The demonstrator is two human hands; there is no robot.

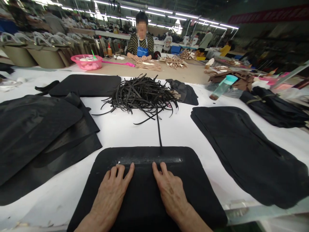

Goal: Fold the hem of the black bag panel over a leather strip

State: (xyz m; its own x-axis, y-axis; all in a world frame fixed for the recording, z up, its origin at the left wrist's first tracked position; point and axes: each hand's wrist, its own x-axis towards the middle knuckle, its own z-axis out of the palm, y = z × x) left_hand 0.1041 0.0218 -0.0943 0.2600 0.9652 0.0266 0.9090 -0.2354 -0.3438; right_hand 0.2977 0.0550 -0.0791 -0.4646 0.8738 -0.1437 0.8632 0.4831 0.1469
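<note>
The rounded black panel [142,196] is laid on the white tabletop [125,129]; it is touched by the left hand [112,185] and right hand [171,188], fingers slightly spread, nothing gripped; its glossy band [149,159] could be creased if fingertips are dragged.

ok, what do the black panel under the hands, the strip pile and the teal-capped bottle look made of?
Black panel: leather or synthetic, perhaps; smooth, mostly matte sheet.
Strip pile: maybe similar material; thin, curling, dark strips.
Bottle: probably clear plastic, glass possible; see-through body. Its opaque teal cap looks plastic.
</note>
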